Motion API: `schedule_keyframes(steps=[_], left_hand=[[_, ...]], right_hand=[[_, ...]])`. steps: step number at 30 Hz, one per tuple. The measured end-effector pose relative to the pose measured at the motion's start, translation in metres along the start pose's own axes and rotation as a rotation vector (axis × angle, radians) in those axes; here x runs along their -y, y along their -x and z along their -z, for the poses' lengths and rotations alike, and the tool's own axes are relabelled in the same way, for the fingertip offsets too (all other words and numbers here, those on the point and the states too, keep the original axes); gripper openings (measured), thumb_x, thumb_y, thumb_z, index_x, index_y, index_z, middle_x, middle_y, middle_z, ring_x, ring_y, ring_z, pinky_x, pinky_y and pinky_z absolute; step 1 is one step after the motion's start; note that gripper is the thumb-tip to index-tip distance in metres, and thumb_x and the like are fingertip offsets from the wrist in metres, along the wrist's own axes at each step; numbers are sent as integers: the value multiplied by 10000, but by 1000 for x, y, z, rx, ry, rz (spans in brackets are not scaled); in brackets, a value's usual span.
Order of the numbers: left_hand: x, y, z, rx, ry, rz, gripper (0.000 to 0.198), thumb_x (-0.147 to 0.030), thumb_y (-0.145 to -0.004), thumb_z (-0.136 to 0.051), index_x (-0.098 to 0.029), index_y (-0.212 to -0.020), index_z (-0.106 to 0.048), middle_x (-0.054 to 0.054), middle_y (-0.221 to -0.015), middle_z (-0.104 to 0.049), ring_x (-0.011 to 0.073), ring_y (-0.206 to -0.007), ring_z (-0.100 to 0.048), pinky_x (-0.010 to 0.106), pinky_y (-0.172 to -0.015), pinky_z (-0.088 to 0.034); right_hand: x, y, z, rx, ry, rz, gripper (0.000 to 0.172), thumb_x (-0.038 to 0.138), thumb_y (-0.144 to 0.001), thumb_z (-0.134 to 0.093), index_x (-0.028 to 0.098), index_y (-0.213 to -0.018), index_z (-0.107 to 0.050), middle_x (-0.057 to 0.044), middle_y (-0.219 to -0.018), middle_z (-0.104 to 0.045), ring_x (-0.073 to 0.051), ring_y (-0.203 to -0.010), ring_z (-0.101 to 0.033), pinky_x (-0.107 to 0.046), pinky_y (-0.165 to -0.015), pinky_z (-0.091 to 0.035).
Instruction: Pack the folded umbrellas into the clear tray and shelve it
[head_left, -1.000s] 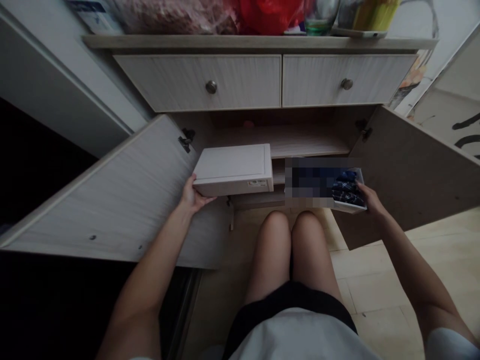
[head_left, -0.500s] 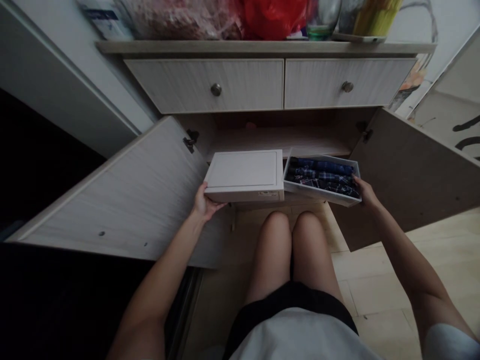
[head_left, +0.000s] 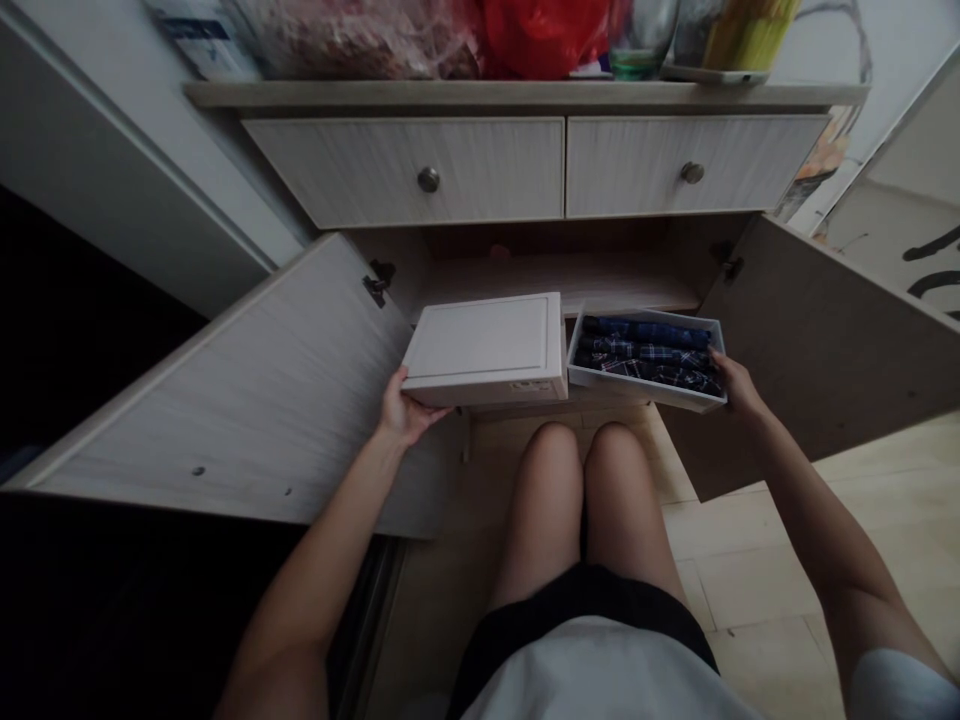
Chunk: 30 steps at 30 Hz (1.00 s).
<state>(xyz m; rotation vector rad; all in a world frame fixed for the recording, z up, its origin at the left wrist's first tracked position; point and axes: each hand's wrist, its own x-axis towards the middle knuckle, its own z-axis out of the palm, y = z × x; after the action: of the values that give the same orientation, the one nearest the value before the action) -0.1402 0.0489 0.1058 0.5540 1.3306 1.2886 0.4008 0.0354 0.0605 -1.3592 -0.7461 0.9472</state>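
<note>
My left hand [head_left: 409, 412] grips the near left corner of a closed white box [head_left: 484, 340], its thumb on the side and its fingers underneath. The box is tilted slightly, its right end a bit higher. To the right, my right hand [head_left: 735, 385] holds the right end of an open-topped white bin [head_left: 645, 385]. Several folded or rolled dark plaid cloths [head_left: 645, 350] lie in rows inside that bin. Both containers are held in front of the open cabinet, with a narrow gap between them. The fingers beneath each container are partly hidden.
Two cabinet doors stand swung wide, the left door [head_left: 225, 400] and the right door [head_left: 817, 360]. Behind the containers is a cabinet shelf [head_left: 600, 280]. Above are two closed drawers [head_left: 360, 170]. Bags, including a red bag [head_left: 544, 35], and a glass crowd the cabinet top [head_left: 420, 94].
The white box has shifted slightly left and tilted, its right end rising a little. The bin with the cloths has moved a touch to the right. Both hands keep their hold.
</note>
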Motion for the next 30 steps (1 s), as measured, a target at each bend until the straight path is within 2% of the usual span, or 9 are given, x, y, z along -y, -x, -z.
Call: schedule_keyframes(steps=[8,12,18,20,24,30], left_hand=[[-2,1,-8,-31,-16,-30,490,-560,-845,-559,-258,-1227,-608,115,-1065,-706,324,-1047,-677,504,-861,-609],[0,0,-9,-49,14,-29,502,-547,-852,-568,-248,-1253,-602,106,-1085,-705,287,-980,-689,464,-840,-615],[7,-3,-13,-21,45,-3,465,-520,-873,-550,-224,-1225,-618,102,-1053,-706,246,-877,-690,404,-780,-616],[10,-4,-18,-4,40,0,468,-533,-865,-560,-237,-1222,-620,102,-1054,-709,253,-884,-688,401,-768,-614],[19,0,-31,4,33,13,458,-535,-860,-563,-249,-1214,-625,97,-1070,-714,259,-918,-684,396,-774,-607],[33,9,-53,31,35,37,444,-542,-882,-535,-235,-1187,-632,92,-1098,-715,240,-904,-688,388,-782,-602]], right_hand=[[3,4,-4,1,27,45,466,570,-673,-802,202,-953,-745,-31,-923,-773,-270,-997,-713,-382,-873,-584],[8,7,-8,-10,43,70,445,562,-687,-796,195,-935,-749,-37,-911,-770,-262,-972,-715,-358,-828,-588],[17,7,-19,68,5,-52,349,498,-701,-797,207,-890,-757,-34,-939,-780,-248,-931,-729,-344,-799,-602],[17,7,-25,96,7,-87,314,480,-725,-785,213,-888,-759,-34,-942,-782,-253,-957,-729,-358,-825,-602],[14,9,-44,134,12,-67,299,475,-755,-778,221,-911,-753,-38,-963,-783,-260,-1015,-723,-387,-896,-588],[4,8,-79,226,-10,-63,420,573,-718,-786,207,-919,-743,-53,-914,-777,-274,-981,-723,-400,-894,-580]])
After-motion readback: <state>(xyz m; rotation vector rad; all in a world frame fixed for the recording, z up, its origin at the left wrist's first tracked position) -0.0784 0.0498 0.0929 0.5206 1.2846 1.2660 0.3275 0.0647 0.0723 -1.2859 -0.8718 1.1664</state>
